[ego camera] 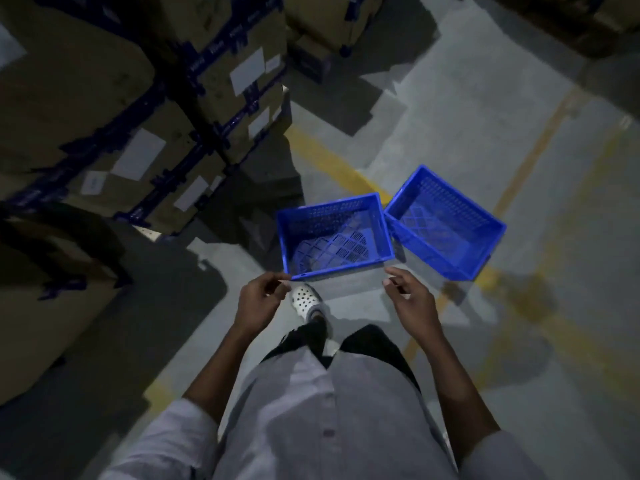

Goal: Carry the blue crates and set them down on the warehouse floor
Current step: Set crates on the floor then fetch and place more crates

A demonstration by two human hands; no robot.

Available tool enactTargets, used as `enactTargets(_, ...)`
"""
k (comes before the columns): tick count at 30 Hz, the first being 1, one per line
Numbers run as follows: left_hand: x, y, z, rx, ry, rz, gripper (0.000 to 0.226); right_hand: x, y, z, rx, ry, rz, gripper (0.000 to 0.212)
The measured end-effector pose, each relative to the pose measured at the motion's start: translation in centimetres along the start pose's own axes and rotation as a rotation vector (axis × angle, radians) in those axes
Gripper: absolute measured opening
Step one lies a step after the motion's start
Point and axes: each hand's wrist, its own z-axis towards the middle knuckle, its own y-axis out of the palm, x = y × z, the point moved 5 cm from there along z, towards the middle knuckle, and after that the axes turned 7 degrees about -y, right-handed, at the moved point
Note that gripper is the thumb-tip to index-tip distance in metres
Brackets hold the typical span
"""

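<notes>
Two empty blue perforated crates stand side by side on the grey warehouse floor point(467, 98). The nearer crate point(337, 273) sits straight ahead of my feet. The second crate point(450, 251) stands turned at an angle to its right, and their corners almost touch. My left hand point(258, 301) hovers by the near left corner of the nearer crate with loosely curled fingers that hold nothing. My right hand point(410, 304) hangs just off the near right corner, fingers relaxed, apart from the rim.
Tall stacks of strapped cardboard boxes point(104, 116) fill the left side. More boxes point(318, 32) stand at the back. Yellow floor lines point(332, 161) run under the crates. My white perforated shoe point(304, 301) is just behind the nearer crate.
</notes>
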Motion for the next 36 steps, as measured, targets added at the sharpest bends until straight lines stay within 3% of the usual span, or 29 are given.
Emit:
enactTargets(3, -0.9, 1.9, 4.7, 0.039, -0.054, -0.067, 0.039, 1.8, -0.5, 5.4, 0.033, 0.028, -0.001, 0.024)
enactTargets(11, -11.5, 11.5, 23.8, 0.207, -0.181, -0.063, 0.025, 18.5, 5.5, 25.3, 0.157, 0.095, 0.016, 0.031)
enactTargets(13, -16.3, 14.0, 30.0, 0.246, -0.168, 0.043, 0.041, 25.2, 8.5, 31.1, 0.117, 0.078, -0.030, 0.039)
enactTargets(17, -26.0, 17.6, 40.2, 0.283, -0.275, 0.324, 0.109, 38.0, 12.8, 41.8, 0.047, 0.043, -0.191, 0.072)
enactTargets(20, -30.1, 18.7, 44.0, 0.276, -0.408, 0.373, 0.124, 45.1, 14.3, 46.1, 0.025, 0.045, -0.283, 0.089)
enactTargets(23, -32.1, 19.1, 46.4, 0.258, -0.334, 0.257, 0.127, 48.8, 15.2, 47.9, -0.024, -0.007, -0.222, 0.091)
enactTargets(26, -32.6, 18.8, 47.4, 0.285, -0.153, 0.114, 0.126, 49.3, 16.4, 48.9, -0.088, -0.033, -0.110, 0.092)
enactTargets(28, -32.2, 18.6, 47.5, 0.334, -0.132, 0.044, 0.122, 48.4, 16.6, 49.3, -0.082, 0.006, -0.097, 0.096)
enactTargets(32, -29.5, 18.2, 43.6, 0.408, -0.199, 0.050, 0.121, 43.8, 14.7, 46.9, -0.088, -0.047, -0.126, 0.096)
enactTargets(36, -25.6, 14.5, 35.0, 0.402, -0.313, -0.001, 0.123, 34.0, 10.2, 42.4, -0.079, -0.129, -0.159, 0.091)
